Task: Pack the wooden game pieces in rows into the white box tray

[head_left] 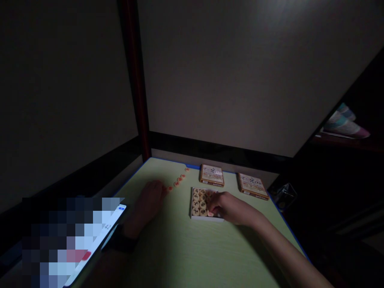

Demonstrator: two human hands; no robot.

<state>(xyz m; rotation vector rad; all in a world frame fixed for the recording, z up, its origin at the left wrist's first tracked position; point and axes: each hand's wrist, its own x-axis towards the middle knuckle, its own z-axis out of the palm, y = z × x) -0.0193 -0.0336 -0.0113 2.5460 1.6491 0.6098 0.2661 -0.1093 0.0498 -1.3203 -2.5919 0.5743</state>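
Note:
A white tray [207,218] on the table holds rows of round, pale Chinese chess pieces [196,203] with dark characters. My right hand [223,206] reaches into its right side, fingers pinched at a red-marked Chinese chess piece [210,214] near the front edge. My palm and fingers hide part of the tray. To the left, my left hand [151,196] rests low in shadow with its fingers drawn together. Its fingertips are at a Chinese chess piece [165,189] at the near end of a slanting line of red-marked pieces [177,184].
Two flat printed boxes, one at the back [212,175] and one at the right [253,185], lie on the green table [186,248]. A lit screen [112,224] is at the left edge, partly blurred out. Walls [210,80] close in behind.

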